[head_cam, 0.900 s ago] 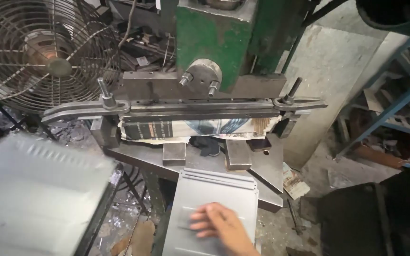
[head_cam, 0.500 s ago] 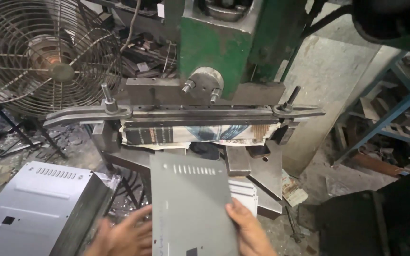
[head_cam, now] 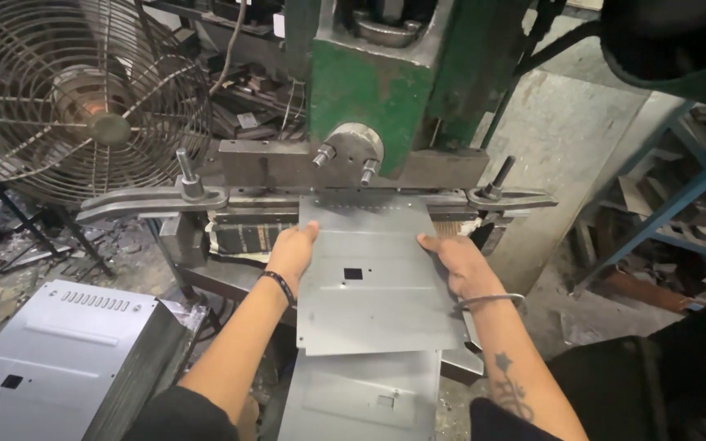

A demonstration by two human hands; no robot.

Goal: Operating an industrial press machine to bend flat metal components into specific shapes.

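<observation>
1. The green press (head_cam: 373, 90) stood straight ahead of you, its steel clamp bar (head_cam: 312, 196) running left to right.
2. The grey sheet-metal panel (head_cam: 369, 278) lay flat between your hands, its long axis pointing away from you and its far edge just under the bar.
3. Your left hand (head_cam: 292, 253) gripped the panel's left edge and your right hand (head_cam: 455, 261) its right edge, both about equally near the press.
4. Another panel (head_cam: 361, 396) lay beneath; how far the top sheet reached under the bar was hidden.
</observation>
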